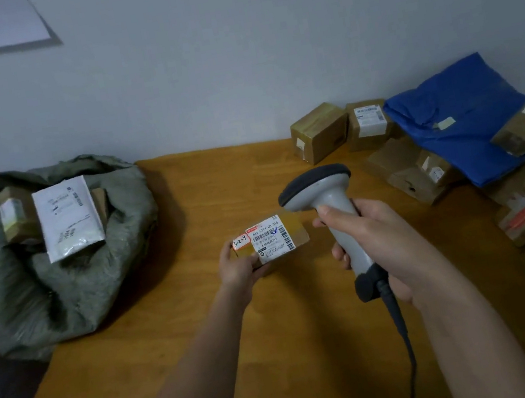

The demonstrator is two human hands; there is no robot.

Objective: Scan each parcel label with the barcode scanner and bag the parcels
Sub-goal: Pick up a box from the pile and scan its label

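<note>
My left hand (237, 265) holds a small brown parcel (296, 234) above the middle of the wooden table (179, 334), its white barcode label facing up. My right hand (377, 237) grips the handle of a grey barcode scanner (320, 189), whose dark head sits just right of and above the parcel. The scanner's cable runs down toward the table's front edge. At the left, an open grey-green bag (72, 293) holds a white mailer (68, 217) and brown boxes.
Several taped brown parcels (319, 132) and a blue plastic mailer (460, 120) are piled along the table's right side and back right corner. A plain wall stands behind the table. The bag overlaps the table's left edge.
</note>
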